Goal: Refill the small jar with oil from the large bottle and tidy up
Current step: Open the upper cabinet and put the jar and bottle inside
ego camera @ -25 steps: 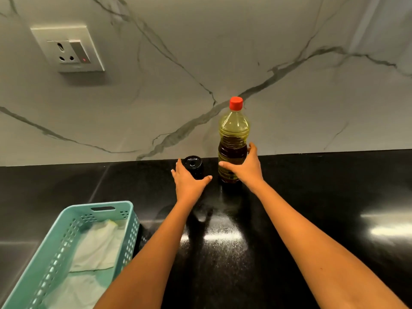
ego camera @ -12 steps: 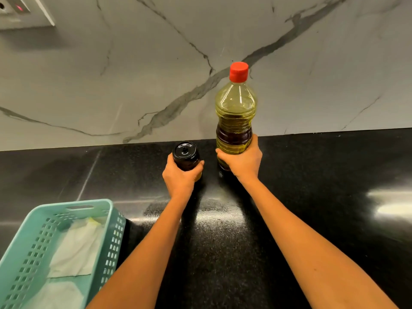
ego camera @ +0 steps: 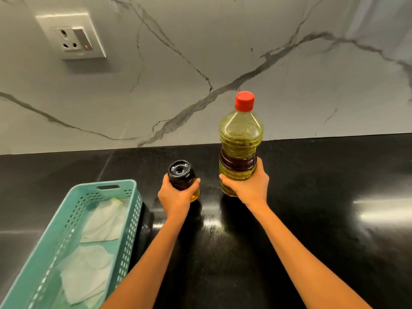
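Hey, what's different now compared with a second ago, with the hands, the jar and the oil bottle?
Both hands closed their grips: the left hand now wraps the small black-lidded jar, the right hand the large oil bottle. Both containers have come toward the person from the marble wall. The red cap and jar lid stay on; the teal basket with its white cloths is unmoved.

The tabletop (ego camera: 334, 253) is a glossy black slab that mirrors bright patches of light on its right side and meets a grey-veined marble wall (ego camera: 200, 63) at the back. At its left front stands a teal perforated basket (ego camera: 131, 224), lined with white cloths (ego camera: 100, 219). Whether the small jar (ego camera: 181, 177) and the large bottle (ego camera: 240, 148), both gripped near the middle, touch the surface cannot be told.
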Tool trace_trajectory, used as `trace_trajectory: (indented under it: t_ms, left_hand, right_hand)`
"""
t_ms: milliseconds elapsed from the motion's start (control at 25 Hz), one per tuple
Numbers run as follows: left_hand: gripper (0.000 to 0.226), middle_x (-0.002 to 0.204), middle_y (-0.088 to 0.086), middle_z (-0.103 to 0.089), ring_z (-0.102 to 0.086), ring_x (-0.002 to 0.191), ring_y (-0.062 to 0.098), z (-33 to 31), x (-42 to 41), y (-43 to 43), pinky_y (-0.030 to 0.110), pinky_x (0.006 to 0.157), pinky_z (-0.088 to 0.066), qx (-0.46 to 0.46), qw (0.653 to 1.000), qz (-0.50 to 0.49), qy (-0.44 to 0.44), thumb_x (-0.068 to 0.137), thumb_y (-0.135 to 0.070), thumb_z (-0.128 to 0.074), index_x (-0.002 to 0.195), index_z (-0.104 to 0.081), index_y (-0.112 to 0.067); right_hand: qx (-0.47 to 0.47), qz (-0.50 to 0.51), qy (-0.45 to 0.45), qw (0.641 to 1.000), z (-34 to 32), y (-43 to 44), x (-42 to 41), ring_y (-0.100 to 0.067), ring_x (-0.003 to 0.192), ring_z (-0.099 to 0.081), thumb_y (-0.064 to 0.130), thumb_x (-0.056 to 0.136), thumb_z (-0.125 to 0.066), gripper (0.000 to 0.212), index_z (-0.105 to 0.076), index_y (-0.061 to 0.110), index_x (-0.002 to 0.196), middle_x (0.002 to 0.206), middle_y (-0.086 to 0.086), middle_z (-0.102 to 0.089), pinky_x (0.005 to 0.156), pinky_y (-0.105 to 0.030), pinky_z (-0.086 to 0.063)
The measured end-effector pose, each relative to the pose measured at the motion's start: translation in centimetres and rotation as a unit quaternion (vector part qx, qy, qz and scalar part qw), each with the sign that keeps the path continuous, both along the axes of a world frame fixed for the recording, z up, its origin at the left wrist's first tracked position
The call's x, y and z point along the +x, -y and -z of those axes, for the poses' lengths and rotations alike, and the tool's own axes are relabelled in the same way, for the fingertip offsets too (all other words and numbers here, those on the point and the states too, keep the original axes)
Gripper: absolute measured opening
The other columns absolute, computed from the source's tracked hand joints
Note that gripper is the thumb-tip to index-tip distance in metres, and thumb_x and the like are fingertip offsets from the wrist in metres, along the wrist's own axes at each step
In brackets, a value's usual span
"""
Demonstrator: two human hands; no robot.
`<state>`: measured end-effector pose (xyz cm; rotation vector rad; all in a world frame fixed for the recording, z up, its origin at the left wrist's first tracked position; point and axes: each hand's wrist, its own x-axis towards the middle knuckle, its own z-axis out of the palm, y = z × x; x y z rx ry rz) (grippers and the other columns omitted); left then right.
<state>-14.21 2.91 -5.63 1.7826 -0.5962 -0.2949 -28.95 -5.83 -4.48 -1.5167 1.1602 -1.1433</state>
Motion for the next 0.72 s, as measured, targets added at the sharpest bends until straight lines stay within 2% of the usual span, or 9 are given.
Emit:
trace_trajectory:
  t_ms: [160, 280, 480, 720]
  left_hand:
    - [0.050, 0.088, -0.006, -0.063, -0.059, 0.084, 0.010, -1.2, -2.4, -6.1, 0.017, 0.072, -0.040, -0.004, 1.000, 0.010, 0.007, 0.055, -0.026, -0.088, 0.095, -0.060, -0.018]
    - [0.049, 0.082, -0.012, -0.061, -0.056, 0.077, 0.004, -1.5, -4.2, -10.4, 0.005, 0.063, -0.038, -0.001, 0.999, 0.029, 0.023, 0.053, -0.027, -0.088, 0.091, -0.059, -0.023]
    - [0.051, 0.084, -0.013, -0.061, -0.059, 0.084, 0.008, -0.5, -7.3, -17.4, 0.020, 0.075, -0.041, 0.012, 0.998, 0.053, 0.019, 0.052, -0.029, -0.088, 0.092, -0.057, -0.028]
    - [0.054, 0.088, -0.013, -0.060, -0.057, 0.088, 0.007, 0.5, -10.2, -22.1, 0.017, 0.078, -0.039, 0.021, 0.998, 0.051, 0.007, 0.054, -0.028, -0.088, 0.101, -0.060, -0.022]
  right_hand:
    - [-0.016, 0.005, 0.002, 1.000, -0.7, -6.6, -3.0, 0.007, 0.088, -0.058, 0.021, 0.049, -0.091, 0.071, -0.049, 0.028, 0.106, 0.093, 0.018, -0.060, 0.071, -0.007, -0.043]
    - [-0.013, 0.018, 0.006, 1.000, -0.7, -10.7, -4.9, 0.007, 0.087, -0.058, 0.022, 0.048, -0.091, 0.072, -0.050, 0.026, 0.107, 0.093, 0.017, -0.060, 0.068, -0.007, -0.044]
    - [0.001, 0.025, -0.002, 1.000, 0.3, -17.2, -7.9, 0.008, 0.085, -0.057, 0.021, 0.048, -0.091, 0.076, -0.050, 0.024, 0.112, 0.093, 0.017, -0.059, 0.069, -0.006, -0.041]
    - [0.002, 0.021, -0.006, 1.000, 1.2, -21.8, -10.6, 0.006, 0.087, -0.059, 0.020, 0.048, -0.091, 0.073, -0.051, 0.024, 0.108, 0.094, 0.016, -0.061, 0.068, -0.005, -0.044]
